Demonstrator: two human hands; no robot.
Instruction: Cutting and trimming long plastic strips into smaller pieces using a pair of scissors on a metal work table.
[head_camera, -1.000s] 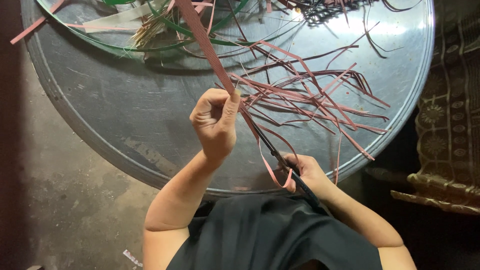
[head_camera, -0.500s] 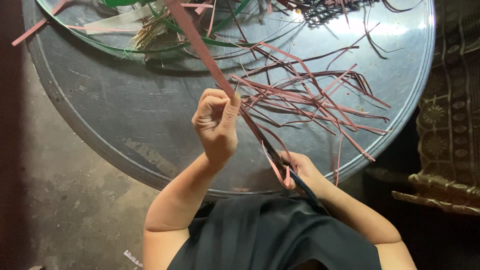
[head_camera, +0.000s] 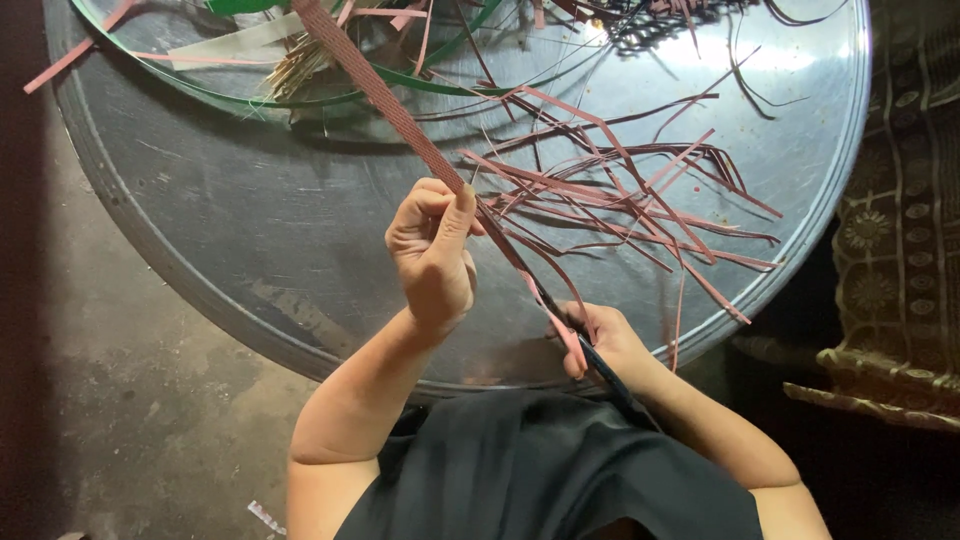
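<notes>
- Here the left hand is closed, pinching a pink woven band that runs tight up over the round metal tray.
- The right hand is curled shut on the band's lower end and a dark blade, near the tray's rim.
- Loose pink strips lie spread on the tray, just beyond both hands.
- Judging from this, keeping the band taut and the blade along its edge should give an even strip.

No packages, labels, signs or screens appear anywhere in this overhead view of the work area.
</notes>
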